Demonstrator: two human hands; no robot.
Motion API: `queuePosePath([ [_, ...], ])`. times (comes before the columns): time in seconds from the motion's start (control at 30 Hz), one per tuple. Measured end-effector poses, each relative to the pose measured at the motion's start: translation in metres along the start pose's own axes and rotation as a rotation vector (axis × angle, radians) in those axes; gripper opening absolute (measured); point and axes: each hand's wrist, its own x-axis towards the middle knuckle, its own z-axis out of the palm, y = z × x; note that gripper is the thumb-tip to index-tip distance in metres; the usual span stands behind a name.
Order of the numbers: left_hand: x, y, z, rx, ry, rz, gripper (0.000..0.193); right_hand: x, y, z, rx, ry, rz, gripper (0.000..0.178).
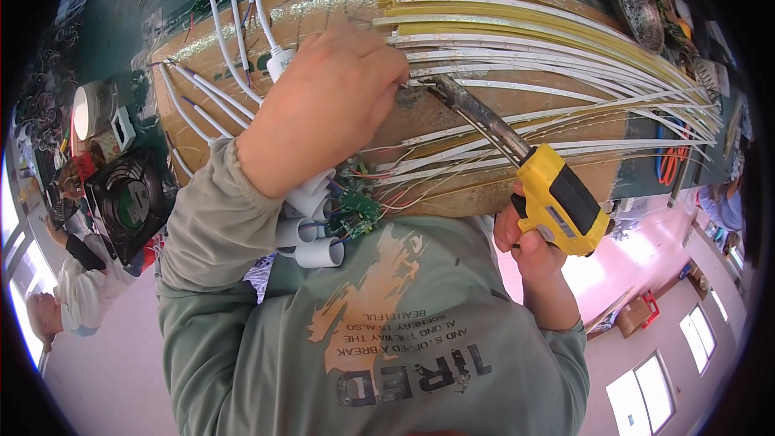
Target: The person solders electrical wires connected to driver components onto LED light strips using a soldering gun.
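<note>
My left hand [323,105] rests on the brown cardboard-covered board [517,194] with its fingers pinched on the end of a white LED strip [517,90]. My right hand [529,246] grips the yellow handle of a soldering gun [561,198]. The gun's dark metal barrel [476,117] slants up to the left, and its tip meets the strip end right beside my left fingertips. Several white and yellow LED strips [525,28] fan out to the right across the board.
A small green circuit board [357,211] with thin red wires and short white tubes [316,252] lies at the board's near edge. White cables [230,40] run at the upper left. A black fan [129,203] stands left, with another person [77,291] beyond it. Orange cable [670,163] lies right.
</note>
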Motion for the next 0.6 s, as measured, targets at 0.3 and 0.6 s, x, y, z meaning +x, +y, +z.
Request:
queuePosePath([
  [0.3,0.0005,0.001,-0.0006,0.013,-0.013,-0.012,0.009,-0.0047,-0.001,-0.0008,-0.018,0.03,0.017,0.073],
  [0.6,0.0006,0.0006,-0.0001,0.006,0.005,-0.007,0.009,-0.0045,0.0005,-0.0041,-0.047,0.011,0.006,0.072],
])
